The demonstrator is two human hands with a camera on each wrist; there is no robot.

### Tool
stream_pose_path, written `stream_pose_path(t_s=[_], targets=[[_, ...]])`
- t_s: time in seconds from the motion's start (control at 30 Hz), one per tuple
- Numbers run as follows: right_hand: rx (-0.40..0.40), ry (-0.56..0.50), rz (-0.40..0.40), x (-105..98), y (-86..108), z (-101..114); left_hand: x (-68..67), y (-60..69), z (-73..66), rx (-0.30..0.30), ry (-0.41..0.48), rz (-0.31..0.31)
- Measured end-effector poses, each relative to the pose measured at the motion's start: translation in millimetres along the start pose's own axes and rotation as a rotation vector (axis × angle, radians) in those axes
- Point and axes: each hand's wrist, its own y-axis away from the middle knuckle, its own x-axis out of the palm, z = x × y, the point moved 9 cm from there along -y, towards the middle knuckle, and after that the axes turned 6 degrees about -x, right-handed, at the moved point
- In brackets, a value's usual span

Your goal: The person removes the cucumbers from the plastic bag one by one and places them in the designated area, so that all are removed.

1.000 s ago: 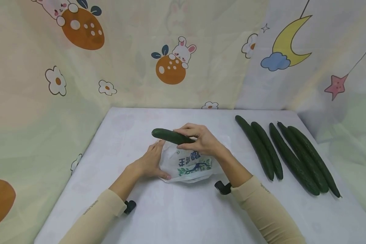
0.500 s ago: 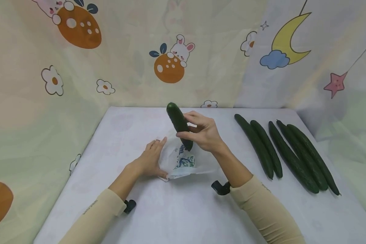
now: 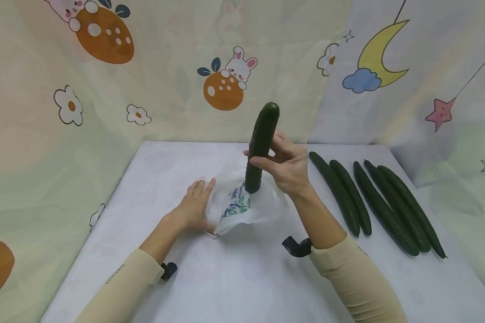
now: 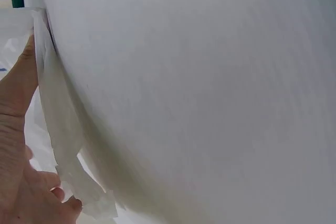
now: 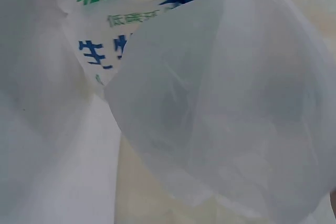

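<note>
My right hand [image 3: 288, 168] pinches a dark green cucumber [image 3: 262, 130], held nearly upright with its lower end at a white plastic bag [image 3: 266, 206]. Whether that end is inside the bag I cannot tell. On the bag's left side is my left hand [image 3: 191, 208], fingers and thumb spread, touching the plastic. The left wrist view shows the thumb [image 4: 23, 72] against the bag's thin film [image 4: 50, 93]. Across the right wrist view the bag [image 5: 210, 114] bulges, with blue and green print; it hides most of what lies behind.
Several cucumbers [image 3: 384, 206] lie side by side on the right of the white-covered table [image 3: 234, 278]. Behind it hangs a cartoon-printed cloth [image 3: 165, 58]. Small black wrist cameras sit at the left cuff [image 3: 169, 271] and right cuff [image 3: 297, 246].
The right hand has raised the cucumber and turned it from nearly level to nearly upright, its top swinging up and right. The bag's printed face has folded and lifted. The left hand barely moved.
</note>
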Motion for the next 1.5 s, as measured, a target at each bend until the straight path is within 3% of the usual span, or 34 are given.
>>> stream_pose_path(t_s=[0.23, 0.43, 0.57, 0.7, 0.9, 1.13, 1.23, 1.5], targets=[[-0.088, -0.12, -0.094, -20, -10.6, 24, -9.4, 4.6, 28.6, -0.052, 0.001, -0.012], [-0.156, -0.227, -0.165, -35, -20.8, 48, -14.3, 8.7, 54.4, -0.133, 0.008, 0.009], [-0.191, -0.259, -0.209, -46, -23.7, 63, -14.0, 11.4, 63.0, -0.156, 0.021, 0.022], [-0.17, -0.23, -0.235, -58, -22.8, 70, -13.2, 12.9, 63.9, -0.141, 0.037, 0.027], [-0.098, -0.082, -0.275, -83, -10.1, 74, -20.7, 10.6, 63.8, -0.103, 0.066, 0.022], [0.019, 0.288, -0.246, -117, 14.0, 58, -32.1, 7.2, 66.5, -0.083, 0.111, 0.005], [0.088, 0.394, -0.248, -131, 25.9, 47, -34.4, 8.2, 70.1, -0.098, 0.121, 0.007], [0.26, 0.557, -0.25, -159, 46.5, 28, -32.6, 8.8, 78.1, -0.114, 0.132, 0.007]])
